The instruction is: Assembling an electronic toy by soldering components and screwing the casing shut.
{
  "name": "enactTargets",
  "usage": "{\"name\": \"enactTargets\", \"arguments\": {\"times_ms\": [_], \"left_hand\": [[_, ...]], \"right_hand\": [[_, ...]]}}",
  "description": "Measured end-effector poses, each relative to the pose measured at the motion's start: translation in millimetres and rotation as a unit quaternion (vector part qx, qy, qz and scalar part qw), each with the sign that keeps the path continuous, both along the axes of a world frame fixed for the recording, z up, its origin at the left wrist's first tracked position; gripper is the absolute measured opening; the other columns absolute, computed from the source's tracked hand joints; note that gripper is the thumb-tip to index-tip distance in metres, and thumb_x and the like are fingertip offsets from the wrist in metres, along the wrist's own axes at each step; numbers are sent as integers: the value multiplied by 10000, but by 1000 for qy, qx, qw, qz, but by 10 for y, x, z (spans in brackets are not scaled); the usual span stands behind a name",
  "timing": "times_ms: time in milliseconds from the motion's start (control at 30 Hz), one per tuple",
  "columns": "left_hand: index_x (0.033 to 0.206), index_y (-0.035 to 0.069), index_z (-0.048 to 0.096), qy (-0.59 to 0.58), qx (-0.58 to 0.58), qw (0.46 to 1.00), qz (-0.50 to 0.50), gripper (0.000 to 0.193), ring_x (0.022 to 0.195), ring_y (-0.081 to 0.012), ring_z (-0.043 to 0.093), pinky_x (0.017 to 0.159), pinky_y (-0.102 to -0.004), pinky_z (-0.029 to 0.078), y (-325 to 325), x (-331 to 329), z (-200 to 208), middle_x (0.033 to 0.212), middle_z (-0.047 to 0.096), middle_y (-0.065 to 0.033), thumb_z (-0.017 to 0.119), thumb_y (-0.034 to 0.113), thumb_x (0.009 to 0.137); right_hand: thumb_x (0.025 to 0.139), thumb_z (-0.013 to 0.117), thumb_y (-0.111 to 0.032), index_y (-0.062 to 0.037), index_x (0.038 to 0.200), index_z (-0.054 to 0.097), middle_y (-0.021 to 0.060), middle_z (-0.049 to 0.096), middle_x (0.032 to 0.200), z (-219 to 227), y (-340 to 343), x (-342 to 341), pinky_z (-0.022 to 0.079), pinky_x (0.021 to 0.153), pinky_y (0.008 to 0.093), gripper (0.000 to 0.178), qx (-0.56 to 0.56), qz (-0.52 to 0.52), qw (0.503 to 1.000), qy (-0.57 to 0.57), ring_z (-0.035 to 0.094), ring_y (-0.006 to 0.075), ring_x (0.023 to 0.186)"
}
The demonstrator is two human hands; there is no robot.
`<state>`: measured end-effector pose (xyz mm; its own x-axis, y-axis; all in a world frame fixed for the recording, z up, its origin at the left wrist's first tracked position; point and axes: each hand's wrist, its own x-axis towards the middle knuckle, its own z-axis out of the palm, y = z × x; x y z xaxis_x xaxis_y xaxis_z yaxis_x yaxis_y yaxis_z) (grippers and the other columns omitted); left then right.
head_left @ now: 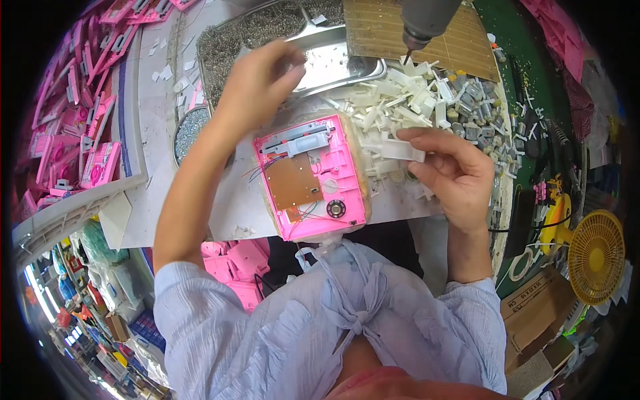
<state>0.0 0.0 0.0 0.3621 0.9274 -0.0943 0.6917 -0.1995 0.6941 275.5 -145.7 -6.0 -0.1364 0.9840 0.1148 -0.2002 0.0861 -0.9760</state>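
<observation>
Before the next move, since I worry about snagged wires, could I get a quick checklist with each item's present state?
1. Right hand gripping the white part: ok.
2. Left hand empty: cannot tell, fingers blurred.
3. Pink case lying open, inside up: ok.
4. Wires all inside the case: not ok, some jut past its left edge.
5. Driver apart from both hands: ok in this view.

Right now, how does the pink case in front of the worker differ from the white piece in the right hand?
Colour: the pink case is bright pink, while the white piece is white.
Size: the pink case is far larger than the white piece.
Pose: the pink case lies open, showing a brown board; the white piece is pinched in the right hand.
Both look like plastic.
</observation>
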Motion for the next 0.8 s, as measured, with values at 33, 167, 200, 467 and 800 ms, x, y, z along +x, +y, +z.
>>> {"name": "enactTargets", "arguments": {"times_ms": [33, 167, 200, 467, 800], "left_hand": [[1118, -7, 658, -73, -25, 997, 6, 196, 897, -124, 623, 799, -279, 506, -253, -115, 18, 1026, 658, -53, 674, 93, 950], [1219, -16, 677, -348, -234, 907, 38, 248, 769, -62, 580, 661, -198, 460, -1338, -136, 98, 952, 631, -56, 583, 115, 1031], [1224, -12, 674, -385, -253, 886, 48, 247, 748, -50, 554, 649, -192, 442, -1456, -144, 29, 954, 625, -42, 571, 121, 1042], [1197, 15, 683, -488, -373, 783, 94, 222, 687, -34, 478, 602, -204, 389, -1873, -210, -170, 880, 597, 17, 546, 114, 1054], [1083, -1, 678, -204, -222, 949, -89, 171, 715, -165, 615, 656, -322, 497, -1794, -165, 182, 829, 634, -78, 670, 72, 928]], "right_hand": [[860, 709, 95, 66, 1185, 673, 208, 667, 1272, -24, -41, 5, 575, 948, 320, 329, -10, -8, 1000, 7, 671, 234, 1146], [837, 744, 60, 27, 1134, 707, 177, 726, 1171, -20, -119, -188, 584, 886, 322, 300, 39, 3, 997, -73, 719, 239, 1061], [830, 750, 53, 14, 1120, 715, 168, 739, 1139, -29, -84, -214, 586, 862, 323, 294, 93, 23, 988, -120, 730, 241, 1033], [781, 785, -7, -31, 1064, 730, 137, 757, 1058, 98, -109, -373, 582, 758, 366, 289, 241, 101, 922, -286, 739, 296, 917], [736, 837, -27, -3, 1018, 729, 102, 712, 975, -49, -362, -40, 533, 810, 354, 303, 187, 176, 942, -215, 652, 279, 898]]}}
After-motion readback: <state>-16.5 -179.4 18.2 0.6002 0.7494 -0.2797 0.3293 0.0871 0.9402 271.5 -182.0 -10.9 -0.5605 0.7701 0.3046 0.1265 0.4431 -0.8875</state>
